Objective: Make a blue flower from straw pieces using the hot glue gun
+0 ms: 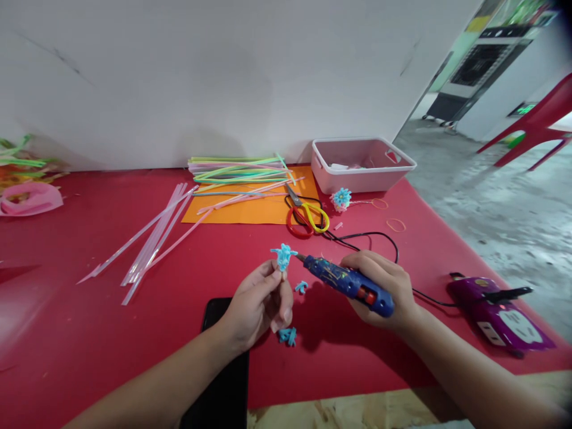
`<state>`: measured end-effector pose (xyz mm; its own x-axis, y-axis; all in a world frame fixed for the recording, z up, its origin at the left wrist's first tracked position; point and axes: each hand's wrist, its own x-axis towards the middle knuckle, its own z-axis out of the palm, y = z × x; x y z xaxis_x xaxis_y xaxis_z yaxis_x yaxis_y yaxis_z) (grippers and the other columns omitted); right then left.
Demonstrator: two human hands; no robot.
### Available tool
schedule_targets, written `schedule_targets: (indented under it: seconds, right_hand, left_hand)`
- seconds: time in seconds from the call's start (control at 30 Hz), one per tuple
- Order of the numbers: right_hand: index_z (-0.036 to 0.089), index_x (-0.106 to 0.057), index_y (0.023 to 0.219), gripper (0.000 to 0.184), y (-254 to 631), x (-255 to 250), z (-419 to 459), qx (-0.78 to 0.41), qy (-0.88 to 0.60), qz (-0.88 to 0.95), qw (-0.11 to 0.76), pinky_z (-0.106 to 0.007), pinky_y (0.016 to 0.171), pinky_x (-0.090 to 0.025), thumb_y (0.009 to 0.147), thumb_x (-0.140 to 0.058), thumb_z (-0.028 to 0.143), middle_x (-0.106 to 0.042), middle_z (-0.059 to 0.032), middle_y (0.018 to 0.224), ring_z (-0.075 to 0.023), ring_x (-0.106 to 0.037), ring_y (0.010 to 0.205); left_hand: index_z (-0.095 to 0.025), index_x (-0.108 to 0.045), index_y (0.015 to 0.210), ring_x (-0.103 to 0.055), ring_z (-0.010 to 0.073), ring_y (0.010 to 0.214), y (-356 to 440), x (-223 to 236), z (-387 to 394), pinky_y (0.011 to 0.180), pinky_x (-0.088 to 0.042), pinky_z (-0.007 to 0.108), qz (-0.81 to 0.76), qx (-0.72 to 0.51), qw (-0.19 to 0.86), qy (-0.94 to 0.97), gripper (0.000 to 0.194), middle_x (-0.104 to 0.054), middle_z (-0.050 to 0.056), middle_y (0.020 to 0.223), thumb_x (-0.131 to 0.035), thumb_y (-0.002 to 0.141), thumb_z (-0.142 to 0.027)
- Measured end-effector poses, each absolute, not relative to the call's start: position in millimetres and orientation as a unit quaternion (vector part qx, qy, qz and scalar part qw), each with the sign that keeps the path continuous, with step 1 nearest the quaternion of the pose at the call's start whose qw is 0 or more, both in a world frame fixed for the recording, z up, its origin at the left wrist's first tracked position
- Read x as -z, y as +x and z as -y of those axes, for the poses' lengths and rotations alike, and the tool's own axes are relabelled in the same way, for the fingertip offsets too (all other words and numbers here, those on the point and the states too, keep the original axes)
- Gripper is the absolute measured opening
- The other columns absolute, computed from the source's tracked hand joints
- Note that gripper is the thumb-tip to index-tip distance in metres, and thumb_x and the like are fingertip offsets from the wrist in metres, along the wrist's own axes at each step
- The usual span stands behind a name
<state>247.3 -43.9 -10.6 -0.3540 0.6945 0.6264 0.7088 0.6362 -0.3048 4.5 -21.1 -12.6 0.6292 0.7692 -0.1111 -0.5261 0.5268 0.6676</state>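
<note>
Between the thumb and fingers of my left hand [261,298] is a small light-blue flower [283,256] made of short looped pieces. My right hand [384,286] grips a dark blue glue gun [344,280] with a red switch. The gun's nozzle points left and is at the flower's right edge; whether it touches cannot be made out. Below the flower, a few loose blue pieces [301,288] lie on the red table [357,375]. More blue pieces [288,336] lie under my left hand. A black phone-like slab [223,381] is partly hidden beneath my left forearm.
Scissors [308,217] rest by an orange sheet [250,211] with bundled pastel strips [241,170]. Pink strips [156,238] lie left. A pink basket [357,173] stands at the back, with a finished blue-pink flower [342,199] before it. A black cord [435,300] leads to a purple power strip [504,316].
</note>
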Motion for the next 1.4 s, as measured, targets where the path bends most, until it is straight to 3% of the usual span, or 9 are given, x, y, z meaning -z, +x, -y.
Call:
schedule_targets:
  seconds: [0.13, 0.27, 0.4, 0.53, 0.67, 0.8, 0.93, 1.23, 1.4]
  right_hand:
    - [0.022, -0.058, 0.108, 0.03, 262, 15, 34, 0.038, -0.514, 0.805, 0.295, -0.034, 0.069, -0.05, 0.078, -0.055, 0.019, -0.073, -0.007, 0.088, -0.0227, -0.068, 0.075]
    - [0.019, -0.058, 0.12, 0.055, 283, 22, 26, 0.011, -0.565, 0.81, 0.158, -0.043, 0.087, -0.041, 0.066, -0.051, 0.007, -0.071, -0.011, 0.109, -0.0292, -0.064, 0.101]
    - [0.019, -0.063, 0.114, 0.047, 291, 20, 24, 0.035, -0.584, 0.803, 0.111, -0.046, 0.088, -0.039, 0.071, -0.049, 0.004, -0.066, -0.0117, 0.107, -0.0297, -0.057, 0.099]
    - [0.016, -0.067, 0.107, 0.029, 265, 7, 26, 0.076, -0.59, 0.78, 0.195, -0.046, 0.09, -0.044, 0.086, -0.049, 0.008, -0.064, -0.0159, 0.112, -0.0302, -0.056, 0.103]
    - [0.018, -0.069, 0.11, 0.022, 225, 2, 26, -0.07, -0.481, 0.847, 0.214, -0.04, 0.089, -0.049, 0.096, -0.052, 0.016, -0.068, -0.011, 0.107, -0.0239, -0.059, 0.097]
    - [0.018, -0.074, 0.099, 0.016, 205, 10, 23, -0.13, -0.453, 0.865, 0.169, -0.036, 0.08, -0.05, 0.094, -0.06, 0.016, -0.068, -0.0079, 0.091, -0.0214, -0.061, 0.088]
    - [0.017, -0.074, 0.088, 0.017, 205, 17, 23, -0.13, -0.444, 0.867, 0.185, -0.034, 0.078, -0.051, 0.092, -0.059, 0.01, -0.069, -0.008, 0.086, -0.0203, -0.063, 0.084]
    - [0.019, -0.071, 0.102, 0.021, 214, 12, 30, -0.121, -0.452, 0.822, 0.325, -0.029, 0.076, -0.057, 0.094, -0.053, 0.013, -0.077, -0.0062, 0.092, -0.0163, -0.072, 0.082]
    - [0.021, -0.073, 0.091, 0.014, 212, 7, 33, -0.194, -0.465, 0.74, 0.445, -0.026, 0.066, -0.056, 0.091, -0.06, 0.018, -0.075, -0.0043, 0.084, -0.0145, -0.07, 0.074]
  left_hand:
    - [-0.02, -0.051, 0.087, -0.043, 0.007, 0.031, 4, 10, 19, 0.038, -0.036, 0.017, -0.222, -0.407, 0.832, 0.306, 0.016, -0.062, -0.005, 0.052, -0.06, 0.095, -0.03]
    - [-0.02, -0.051, 0.085, -0.041, 0.0054, 0.032, 5, 6, 17, 0.04, -0.035, 0.017, -0.258, -0.445, 0.802, 0.303, 0.019, -0.059, -0.007, 0.051, -0.064, 0.094, -0.03]
    - [-0.019, -0.05, 0.081, -0.042, 0.0046, 0.034, 5, 6, 12, 0.04, -0.034, 0.017, -0.282, -0.47, 0.779, 0.304, 0.026, -0.057, -0.008, 0.052, -0.069, 0.09, -0.033]
    - [-0.019, -0.049, 0.079, -0.043, 0.0037, 0.036, 4, 3, 4, 0.041, -0.037, 0.017, -0.291, -0.501, 0.756, 0.305, 0.034, -0.057, -0.009, 0.053, -0.079, 0.082, -0.034]
    - [-0.019, -0.05, 0.081, -0.045, 0.0043, 0.038, 3, -9, -3, 0.042, -0.038, 0.016, -0.304, -0.503, 0.755, 0.29, 0.036, -0.059, -0.009, 0.055, -0.083, 0.077, -0.031]
    - [-0.019, -0.048, 0.078, -0.047, 0.0053, 0.041, 7, -19, -3, 0.042, -0.038, 0.017, -0.304, -0.494, 0.765, 0.281, 0.031, -0.057, -0.008, 0.055, -0.077, 0.082, -0.029]
    - [-0.02, -0.049, 0.078, -0.05, 0.0078, 0.044, 15, -12, 3, 0.044, -0.042, 0.019, -0.317, -0.483, 0.759, 0.301, 0.028, -0.058, -0.006, 0.056, -0.074, 0.082, -0.032]
    - [-0.018, -0.053, 0.079, -0.059, 0.0104, 0.057, 20, 6, 14, 0.05, -0.047, 0.02, -0.35, -0.476, 0.74, 0.321, 0.027, -0.066, -0.002, 0.066, -0.075, 0.081, -0.033]
    - [-0.018, -0.057, 0.078, -0.06, 0.0111, 0.061, 17, 8, 15, 0.054, -0.05, 0.022, -0.354, -0.489, 0.725, 0.33, 0.026, -0.066, -0.001, 0.07, -0.078, 0.079, -0.033]
